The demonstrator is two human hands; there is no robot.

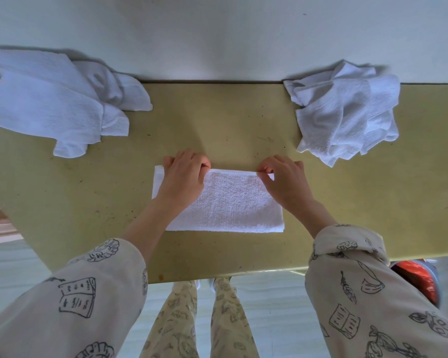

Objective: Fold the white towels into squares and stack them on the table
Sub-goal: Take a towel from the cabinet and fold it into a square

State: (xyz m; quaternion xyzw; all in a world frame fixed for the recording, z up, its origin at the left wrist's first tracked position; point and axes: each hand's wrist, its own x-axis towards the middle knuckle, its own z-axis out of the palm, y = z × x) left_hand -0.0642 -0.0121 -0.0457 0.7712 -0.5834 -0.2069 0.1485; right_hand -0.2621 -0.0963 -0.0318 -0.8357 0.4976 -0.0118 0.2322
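Fingertips of left hand point(183, 174) and right hand point(282, 177) curled, pinching folded towel point(230, 202) far edge; towel corners hidden beneath; no readable writing.

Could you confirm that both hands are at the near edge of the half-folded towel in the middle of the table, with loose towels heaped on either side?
Not quite: in the head view the left hand and right hand are at the far edge of the half-folded towel, not the near one. The rest holds: it lies mid-table, between the left heap and right heap.
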